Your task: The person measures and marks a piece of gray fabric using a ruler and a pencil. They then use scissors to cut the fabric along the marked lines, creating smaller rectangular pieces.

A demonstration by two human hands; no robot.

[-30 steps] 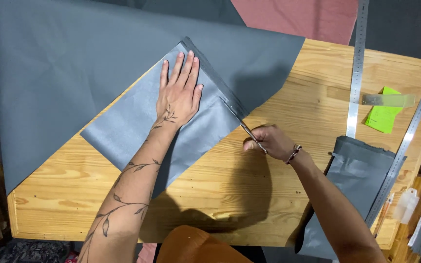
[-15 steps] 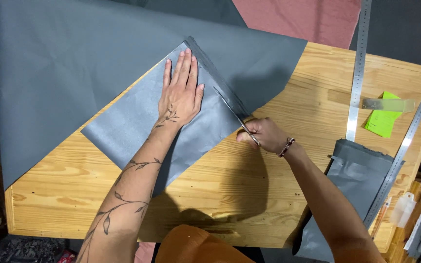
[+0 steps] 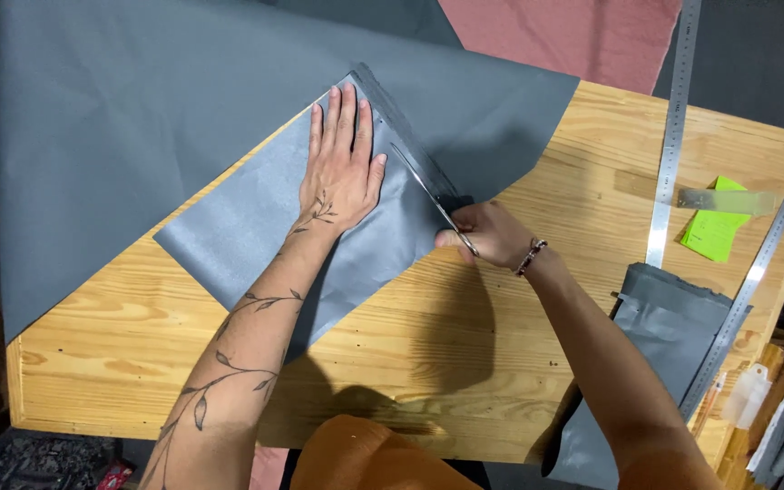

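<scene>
A large sheet of grey fabric lies over the far left of a wooden table, with one part folded back over itself towards me. My left hand presses flat on that folded flap, fingers spread towards its far corner. My right hand grips a pair of scissors. Their blades point up and left along the flap's right edge, just right of my left hand.
Two long metal rulers lie on the right of the table. Between them are green paper slips under a small clear ruler. A stack of cut grey pieces sits at the right near edge. Pink fabric lies beyond the table.
My right hand has moved the scissors up and left along the fabric edge, closer to my left hand. My left hand has stayed pressed flat on the flap.
</scene>
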